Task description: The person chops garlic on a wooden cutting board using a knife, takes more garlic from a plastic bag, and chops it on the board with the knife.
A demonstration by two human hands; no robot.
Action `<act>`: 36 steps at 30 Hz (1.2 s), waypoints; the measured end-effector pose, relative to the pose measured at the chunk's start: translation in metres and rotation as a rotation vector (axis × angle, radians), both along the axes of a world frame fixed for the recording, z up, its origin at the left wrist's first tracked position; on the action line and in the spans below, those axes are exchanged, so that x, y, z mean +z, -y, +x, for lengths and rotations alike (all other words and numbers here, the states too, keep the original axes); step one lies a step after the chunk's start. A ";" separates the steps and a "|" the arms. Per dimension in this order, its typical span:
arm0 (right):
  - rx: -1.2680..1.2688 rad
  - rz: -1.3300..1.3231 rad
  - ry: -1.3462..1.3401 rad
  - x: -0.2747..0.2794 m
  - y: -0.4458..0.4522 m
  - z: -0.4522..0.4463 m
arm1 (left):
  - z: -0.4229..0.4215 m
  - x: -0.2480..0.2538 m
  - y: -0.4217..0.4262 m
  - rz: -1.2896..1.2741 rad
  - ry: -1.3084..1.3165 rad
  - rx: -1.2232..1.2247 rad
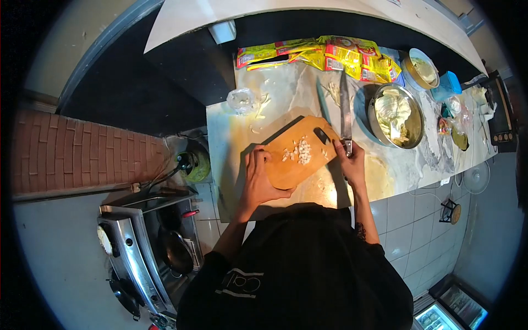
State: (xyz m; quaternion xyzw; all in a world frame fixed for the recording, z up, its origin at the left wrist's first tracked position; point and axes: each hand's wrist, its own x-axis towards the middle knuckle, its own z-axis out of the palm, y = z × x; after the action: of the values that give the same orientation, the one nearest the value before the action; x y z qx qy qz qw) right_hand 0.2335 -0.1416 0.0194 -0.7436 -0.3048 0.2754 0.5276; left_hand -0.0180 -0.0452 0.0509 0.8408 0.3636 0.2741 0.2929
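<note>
An orange cutting board (286, 175) with a slot handle is held over the counter, its slot end towards the upper right. A small heap of chopped white pieces (301, 151), possibly garlic, lies on it. My left hand (257, 179) is closed around the board's left edge, thumb along the near side. In my right hand (353, 165) is a large knife (345, 107), its blade pointing away from me. The fingers of that hand also meet the board's right edge.
The marble-patterned counter (231, 143) bears a steel bowl of cabbage (393, 113) at right and yellow packets (330, 54) along the back. A clear plastic bag (240, 100) and pale scraps lie at left. A metal stove (132, 253) stands lower left.
</note>
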 end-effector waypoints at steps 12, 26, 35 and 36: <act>0.196 0.102 -0.679 0.049 -0.023 -0.008 | -0.040 0.053 -0.037 0.030 0.064 -0.162; 0.136 0.183 -0.769 0.053 -0.021 -0.041 | -0.009 -0.033 0.031 -0.944 1.503 -0.024; 0.254 0.082 -0.660 0.063 -0.018 -0.063 | -0.007 -0.003 0.017 -0.965 1.423 0.272; 0.289 0.057 -0.633 0.065 -0.016 -0.064 | -0.009 0.001 0.014 -0.960 1.428 0.273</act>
State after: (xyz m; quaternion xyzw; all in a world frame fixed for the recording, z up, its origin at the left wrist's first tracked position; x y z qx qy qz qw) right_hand 0.1693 -0.1261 0.0841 -0.5557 -0.2360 0.5555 0.5718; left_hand -0.0266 -0.0592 0.0521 0.2026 0.2670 0.5855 0.7381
